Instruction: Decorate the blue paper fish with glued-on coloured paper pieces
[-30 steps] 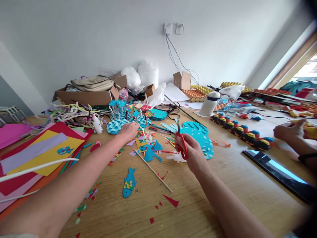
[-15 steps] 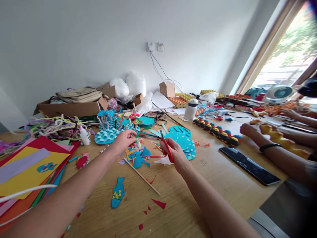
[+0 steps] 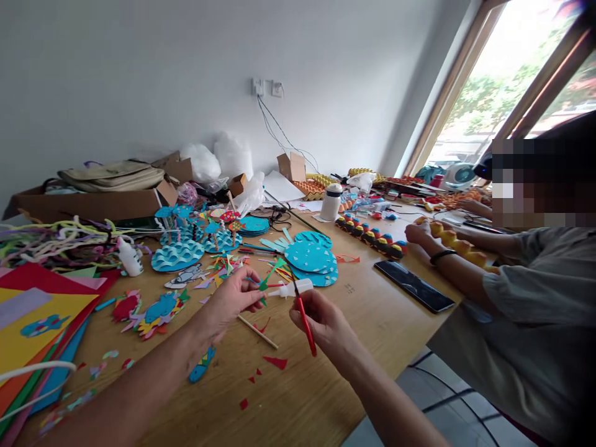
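Observation:
My left hand (image 3: pixel 239 292) pinches a small piece of green paper (image 3: pixel 266 284) between thumb and fingers, above the middle of the table. Close by on the right, my right hand (image 3: pixel 321 313) grips red-handled scissors (image 3: pixel 305 323), blades pointing up and away from me. Behind the hands lie a white glue bottle (image 3: pixel 300 287) on its side and blue round pieces (image 3: pixel 311 257). A thin wooden stick (image 3: pixel 258 332) rests below my left hand. The blue paper fish (image 3: pixel 202 365) is partly covered by my left forearm.
Coloured paper sheets (image 3: pixel 41 310) are stacked at the left, near a standing glue bottle (image 3: pixel 130 257). Blue wave bases with fish (image 3: pixel 177 254) stand behind. At the right lie a black phone (image 3: pixel 413 285) and a painted egg-carton strip (image 3: pixel 370 237); another person (image 3: pixel 521 279) sits there.
My view has turned to the right. Both hands have come nearer to me, and the green paper now shows clearly in my left hand. The scissors stay in my right hand.

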`<state>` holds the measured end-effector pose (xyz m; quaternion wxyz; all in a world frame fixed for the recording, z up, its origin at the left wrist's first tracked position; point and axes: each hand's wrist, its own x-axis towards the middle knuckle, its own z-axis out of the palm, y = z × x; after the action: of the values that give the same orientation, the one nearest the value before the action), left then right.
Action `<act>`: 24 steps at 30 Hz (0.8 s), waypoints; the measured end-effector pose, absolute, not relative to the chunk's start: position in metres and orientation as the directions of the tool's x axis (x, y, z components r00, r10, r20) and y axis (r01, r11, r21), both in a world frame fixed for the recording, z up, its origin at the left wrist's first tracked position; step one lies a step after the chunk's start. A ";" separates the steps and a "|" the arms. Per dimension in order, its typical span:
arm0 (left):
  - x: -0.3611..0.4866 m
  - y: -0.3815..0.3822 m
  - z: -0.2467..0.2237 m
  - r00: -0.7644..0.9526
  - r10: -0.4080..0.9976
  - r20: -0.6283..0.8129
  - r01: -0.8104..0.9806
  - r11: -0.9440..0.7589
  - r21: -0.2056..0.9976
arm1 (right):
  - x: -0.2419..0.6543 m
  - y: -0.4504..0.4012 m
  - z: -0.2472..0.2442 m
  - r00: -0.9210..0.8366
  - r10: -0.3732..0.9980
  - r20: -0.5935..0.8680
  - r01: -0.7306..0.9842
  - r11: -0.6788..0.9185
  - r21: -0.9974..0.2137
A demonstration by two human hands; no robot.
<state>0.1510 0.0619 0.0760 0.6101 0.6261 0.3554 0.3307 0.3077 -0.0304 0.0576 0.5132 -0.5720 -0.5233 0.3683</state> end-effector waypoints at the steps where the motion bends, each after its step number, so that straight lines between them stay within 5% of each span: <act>1: 0.153 0.059 0.076 0.540 0.841 -0.028 0.045 0.004 0.999 | 0.305 -0.029 0.059 0.213 0.968 0.131 0.146 0.101 -0.984; 8: 0.165 0.044 0.067 0.634 0.771 -0.057 0.079 0.009 0.997 | 0.291 -0.015 0.066 0.336 0.933 0.132 -0.094 0.172 -0.981; 17: 0.158 0.027 0.065 0.660 0.740 -0.131 0.087 0.098 0.991 | 0.287 -0.014 0.057 0.402 0.902 0.160 -0.097 0.216 -0.972; 20: 0.159 0.026 0.060 0.649 0.747 -0.146 0.120 0.089 0.989 | 0.289 -0.014 0.052 0.383 0.906 0.182 -0.033 0.210 -0.977; 24: 0.157 0.029 0.055 0.588 0.796 -0.142 0.130 0.081 0.988 | 0.302 -0.033 0.055 0.338 0.919 0.201 0.329 0.085 -0.941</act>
<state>0.1572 0.0290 0.0550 0.6349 0.6252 0.3705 0.2623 0.3016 -0.0333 0.0546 0.5362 -0.6178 -0.5049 0.2754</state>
